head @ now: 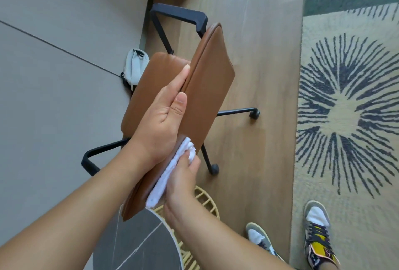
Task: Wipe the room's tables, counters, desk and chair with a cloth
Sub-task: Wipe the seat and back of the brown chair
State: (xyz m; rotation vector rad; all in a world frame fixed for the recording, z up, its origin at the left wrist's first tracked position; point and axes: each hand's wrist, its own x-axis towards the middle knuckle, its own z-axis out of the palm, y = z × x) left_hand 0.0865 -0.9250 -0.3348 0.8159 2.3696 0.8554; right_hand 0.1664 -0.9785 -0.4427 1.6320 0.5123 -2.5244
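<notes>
A brown leather office chair (207,88) with black armrests and a wheeled base stands below me, seen from above its backrest. My left hand (166,118) grips the top edge of the backrest, fingers on the seat side and thumb on the rear face. My right hand (183,174) holds a bunched white cloth (170,172) and presses it against the near end of the backrest's top edge. The seat cushion (146,88) shows to the left of the backrest.
A large grey desk top (54,75) fills the left. A grey pouch (135,66) lies at its edge by the chair. A round dark marble table (138,243) with a yellow wire base (205,200) sits under my arms. A patterned rug (345,118) and my shoes (317,237) are on the right.
</notes>
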